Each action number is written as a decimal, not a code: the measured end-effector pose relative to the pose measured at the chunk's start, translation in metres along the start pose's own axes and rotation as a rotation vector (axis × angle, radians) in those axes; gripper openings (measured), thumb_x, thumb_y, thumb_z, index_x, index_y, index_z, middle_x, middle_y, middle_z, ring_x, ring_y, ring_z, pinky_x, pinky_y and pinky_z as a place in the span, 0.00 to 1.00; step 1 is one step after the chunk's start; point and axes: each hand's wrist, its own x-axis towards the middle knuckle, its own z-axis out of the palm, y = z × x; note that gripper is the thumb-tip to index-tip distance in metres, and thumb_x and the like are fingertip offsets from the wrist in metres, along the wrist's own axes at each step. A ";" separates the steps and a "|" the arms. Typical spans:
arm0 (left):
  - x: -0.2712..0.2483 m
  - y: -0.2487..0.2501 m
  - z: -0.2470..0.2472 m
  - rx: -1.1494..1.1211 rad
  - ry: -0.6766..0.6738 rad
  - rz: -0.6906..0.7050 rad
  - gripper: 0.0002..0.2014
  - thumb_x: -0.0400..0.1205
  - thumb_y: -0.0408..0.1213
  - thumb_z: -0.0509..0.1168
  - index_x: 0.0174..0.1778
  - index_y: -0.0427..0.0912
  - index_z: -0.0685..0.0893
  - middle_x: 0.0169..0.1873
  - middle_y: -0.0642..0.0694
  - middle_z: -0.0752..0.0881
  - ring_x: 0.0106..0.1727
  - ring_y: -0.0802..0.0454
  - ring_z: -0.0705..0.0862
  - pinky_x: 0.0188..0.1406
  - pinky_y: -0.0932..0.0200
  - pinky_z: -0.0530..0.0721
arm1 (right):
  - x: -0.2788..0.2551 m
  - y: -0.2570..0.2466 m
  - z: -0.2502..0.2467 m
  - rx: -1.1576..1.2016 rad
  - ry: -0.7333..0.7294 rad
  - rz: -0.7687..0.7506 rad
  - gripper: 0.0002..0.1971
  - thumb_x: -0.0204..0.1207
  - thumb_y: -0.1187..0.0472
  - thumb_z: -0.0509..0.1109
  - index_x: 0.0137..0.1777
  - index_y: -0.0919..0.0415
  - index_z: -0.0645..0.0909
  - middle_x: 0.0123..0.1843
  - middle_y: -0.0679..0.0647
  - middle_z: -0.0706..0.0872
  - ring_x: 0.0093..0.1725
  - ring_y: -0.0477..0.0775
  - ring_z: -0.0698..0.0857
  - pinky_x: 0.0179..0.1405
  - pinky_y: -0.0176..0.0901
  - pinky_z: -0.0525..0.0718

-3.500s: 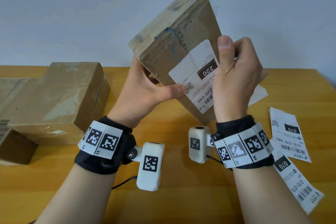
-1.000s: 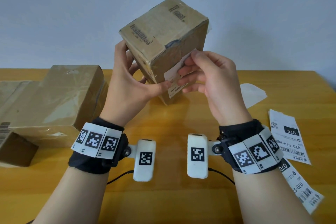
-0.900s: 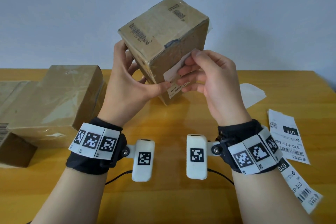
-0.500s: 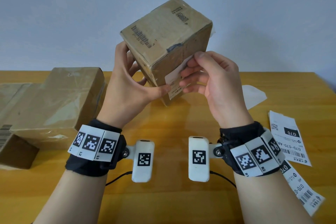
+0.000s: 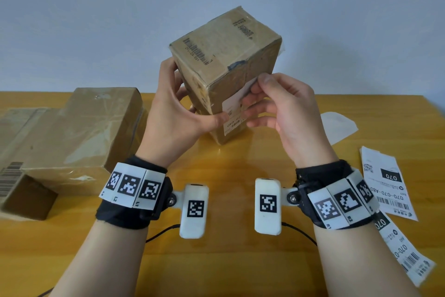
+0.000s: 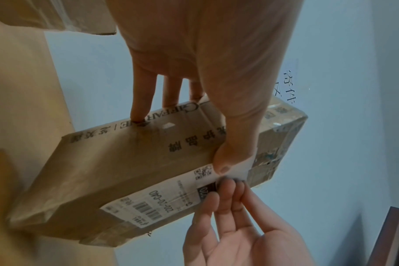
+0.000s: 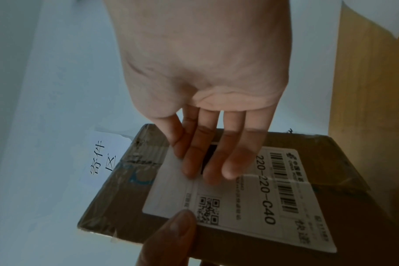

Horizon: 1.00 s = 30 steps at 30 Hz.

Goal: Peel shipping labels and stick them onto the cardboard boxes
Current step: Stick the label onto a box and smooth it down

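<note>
Your left hand [image 5: 173, 113] grips the cardboard box [image 5: 226, 55], thumb on the label [image 7: 251, 194]; your right hand's [image 5: 286, 108] straight fingers [image 7: 207, 158] press the label flat.

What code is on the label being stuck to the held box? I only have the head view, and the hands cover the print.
Observer: The right wrist view shows the label reading 220-220-C40, beside a barcode.
Operator: Is it flat on the box?
Observer: In that view it lies flat on one face of the box, and the straight fingers of the right hand press its blank end.
Operator: And the left hand?
Observer: The left wrist view shows the left hand with its thumb on the label's edge near the QR code and its other fingers on the opposite side of the box.
</note>
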 end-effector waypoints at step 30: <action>0.002 -0.001 -0.007 0.040 -0.026 -0.012 0.48 0.65 0.47 0.88 0.77 0.49 0.68 0.71 0.51 0.86 0.70 0.54 0.88 0.63 0.46 0.92 | -0.002 0.002 0.004 -0.181 0.060 -0.045 0.13 0.89 0.54 0.68 0.46 0.59 0.87 0.39 0.53 0.95 0.38 0.58 0.94 0.44 0.58 0.93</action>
